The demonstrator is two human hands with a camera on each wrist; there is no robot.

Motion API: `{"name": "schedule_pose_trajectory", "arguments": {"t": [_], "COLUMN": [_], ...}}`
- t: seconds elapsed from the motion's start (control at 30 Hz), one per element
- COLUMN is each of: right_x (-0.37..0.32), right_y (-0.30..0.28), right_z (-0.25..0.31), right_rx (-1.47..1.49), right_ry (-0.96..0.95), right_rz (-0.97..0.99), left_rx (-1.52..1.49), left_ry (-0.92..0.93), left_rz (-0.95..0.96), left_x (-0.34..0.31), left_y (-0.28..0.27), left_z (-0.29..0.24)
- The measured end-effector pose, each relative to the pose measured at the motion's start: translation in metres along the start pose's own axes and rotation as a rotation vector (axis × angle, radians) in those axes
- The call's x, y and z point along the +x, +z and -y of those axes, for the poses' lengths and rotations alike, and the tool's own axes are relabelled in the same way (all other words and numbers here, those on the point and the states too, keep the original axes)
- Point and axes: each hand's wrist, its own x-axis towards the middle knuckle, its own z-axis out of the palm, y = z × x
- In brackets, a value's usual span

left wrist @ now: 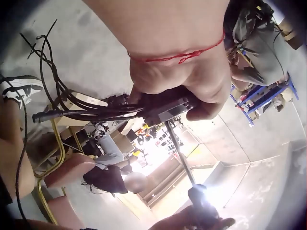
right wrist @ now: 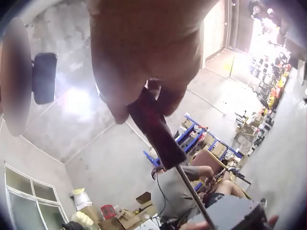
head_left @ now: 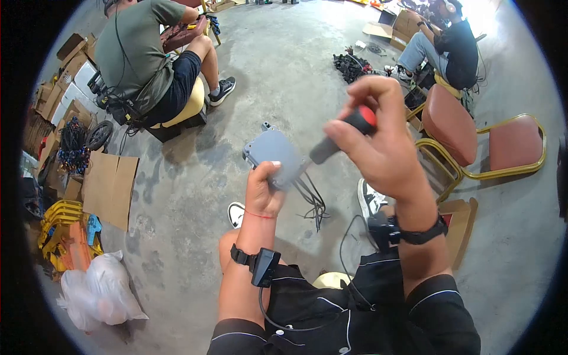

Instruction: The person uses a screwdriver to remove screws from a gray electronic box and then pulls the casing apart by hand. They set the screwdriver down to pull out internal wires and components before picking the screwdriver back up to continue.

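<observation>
In the head view my left hand [head_left: 265,190] grips a flat grey box [head_left: 273,148] by its near edge, thumb on the broad face. Several black cables [head_left: 315,204] hang from the box; one ends in a connector [left wrist: 45,116] in the left wrist view. My right hand [head_left: 387,145] holds a screwdriver [head_left: 324,152] with a dark handle and a red end, thumb and fingers around the handle. Its metal shaft [left wrist: 180,152] reaches to the side of the box in the left wrist view. In the right wrist view the shaft's far end overlaps the box.
Red-padded chairs [head_left: 452,124] with gold frames stand at right, beside an open cardboard box [head_left: 464,231]. One seated person [head_left: 139,65] is at upper left, another [head_left: 455,53] at upper right. Flat cardboard [head_left: 110,188], yellow parts [head_left: 56,236] and white plastic bags [head_left: 106,290] lie at left.
</observation>
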Motion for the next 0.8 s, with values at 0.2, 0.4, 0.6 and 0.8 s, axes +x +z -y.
{"name": "schedule_pose_trajectory", "arguments": {"t": [0.2,0.4,0.6,0.8], "right_x": [0.019,0.011,0.005,-0.007], "right_y": [0.055,0.061,0.058,0.053], "right_z": [-0.009,-0.011,-0.015,-0.019], "right_rx": [0.163,0.162,0.454,0.368], "right_ry": [-0.112,-0.135,-0.069,-0.069], "right_rz": [-0.329,-0.354,-0.309,-0.256], "left_rx": [0.013,0.028,0.012,-0.026], "left_ry": [0.040,-0.006,-0.024,-0.008], "left_rz": [0.027,-0.003,0.024,-0.025], "left_x": [0.002,0.003,-0.004,-0.006], "left_y": [0.003,-0.003,0.004,0.011], "left_z": [0.000,0.003,0.003,0.000]}}
